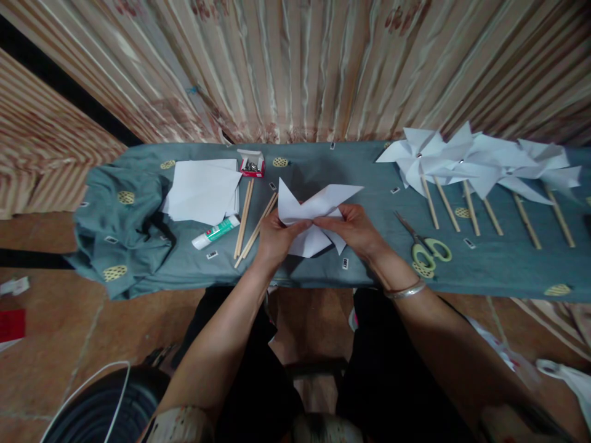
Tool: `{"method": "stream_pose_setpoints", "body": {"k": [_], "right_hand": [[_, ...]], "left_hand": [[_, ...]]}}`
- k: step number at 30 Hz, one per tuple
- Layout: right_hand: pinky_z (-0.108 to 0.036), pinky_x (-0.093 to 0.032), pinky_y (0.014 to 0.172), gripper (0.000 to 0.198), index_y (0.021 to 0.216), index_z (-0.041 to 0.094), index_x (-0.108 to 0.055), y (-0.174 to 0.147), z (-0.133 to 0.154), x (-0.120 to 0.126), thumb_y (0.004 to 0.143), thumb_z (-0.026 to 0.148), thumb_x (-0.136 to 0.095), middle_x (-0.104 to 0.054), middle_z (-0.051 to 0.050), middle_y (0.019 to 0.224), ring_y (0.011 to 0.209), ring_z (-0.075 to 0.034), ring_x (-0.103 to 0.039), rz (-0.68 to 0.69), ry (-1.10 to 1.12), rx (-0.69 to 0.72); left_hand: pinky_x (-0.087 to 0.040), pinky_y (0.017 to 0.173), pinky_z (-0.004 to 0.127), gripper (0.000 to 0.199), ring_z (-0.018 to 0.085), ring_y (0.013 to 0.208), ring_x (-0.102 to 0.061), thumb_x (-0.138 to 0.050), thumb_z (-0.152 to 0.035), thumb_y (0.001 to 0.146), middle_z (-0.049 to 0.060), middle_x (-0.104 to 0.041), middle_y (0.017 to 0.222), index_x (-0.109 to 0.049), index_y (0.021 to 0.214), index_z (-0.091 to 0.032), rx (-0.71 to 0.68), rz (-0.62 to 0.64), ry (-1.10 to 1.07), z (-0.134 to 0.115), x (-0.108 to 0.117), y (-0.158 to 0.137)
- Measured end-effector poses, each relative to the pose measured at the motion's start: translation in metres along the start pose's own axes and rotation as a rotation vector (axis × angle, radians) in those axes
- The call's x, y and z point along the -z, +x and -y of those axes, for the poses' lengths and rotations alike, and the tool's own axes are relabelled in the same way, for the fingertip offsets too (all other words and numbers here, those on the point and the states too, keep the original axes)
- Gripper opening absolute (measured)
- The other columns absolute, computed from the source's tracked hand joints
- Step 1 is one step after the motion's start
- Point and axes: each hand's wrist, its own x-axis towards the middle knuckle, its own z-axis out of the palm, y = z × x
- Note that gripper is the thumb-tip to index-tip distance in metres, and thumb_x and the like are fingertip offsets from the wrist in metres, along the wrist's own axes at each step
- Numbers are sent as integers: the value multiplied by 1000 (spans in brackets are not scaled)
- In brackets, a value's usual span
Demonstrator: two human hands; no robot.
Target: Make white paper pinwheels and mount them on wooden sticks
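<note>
Between my two hands is a white paper pinwheel (307, 243) with folded, pointed blades and no stick visible on it. My left hand (277, 237) grips its left side, the thumb pressed near the centre. From the right, my right hand (353, 227) pinches the paper, its thumb and fingertips also close to the middle. Both thumbs nearly meet there; whatever lies under them is hidden. Just left of my left hand lie several thin wooden sticks (244, 218). Green-handled scissors (425, 246) rest on the cloth to the right of my right hand.
A stack of white paper (203, 191) lies at the left, with a glue stick (215, 232) at its front edge. Behind the sticks stands an open red box (252, 165) of small metal pins. Several finished pinwheels (466, 163) on sticks overlap at the right on the green cloth (369, 264).
</note>
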Motion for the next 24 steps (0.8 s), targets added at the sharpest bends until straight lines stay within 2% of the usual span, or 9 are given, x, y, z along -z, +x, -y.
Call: {"method": "stream_pose_setpoints", "body": {"k": [8,12,17,21,24], "right_hand": [[-29,-47,60,28,75,20,-75,-2,0,-7,63,44,-81,-72,0,73,67,-18,-63,-50,-105,95],[-27,-46,60,35,83,18,-75,-4,4,-8,65,48,-80,-72,0,75,66,-16,-61,-27,-107,117],[-24,-42,55,42,78,18,-73,-4,7,0,67,58,-79,-69,1,69,60,-13,-56,14,24,65],[-23,-40,52,40,77,19,-74,-3,9,4,63,55,-82,-69,1,67,57,-12,-55,34,93,20],[-25,-43,56,40,77,18,-75,-4,10,5,62,54,-83,-70,0,68,60,-13,-59,68,74,5]], "left_hand": [[-53,74,31,40,20,77,-69,-85,-26,55,3,-76,81,-75,93,-15,-64,-60,60,5,0,3],[-54,75,31,39,19,75,-69,-85,-26,54,3,-76,80,-75,90,-15,-35,-83,-6,4,-1,5],[-54,75,31,31,17,72,-68,-84,-23,51,3,-76,78,-72,78,-15,82,-79,-156,-1,-5,5],[-54,73,30,27,17,67,-67,-84,-22,50,2,-75,73,-71,73,-15,116,-64,-185,-1,-7,4],[-55,72,31,26,17,66,-67,-85,-22,49,2,-75,72,-72,70,-15,115,-47,-180,0,-9,3]]}}
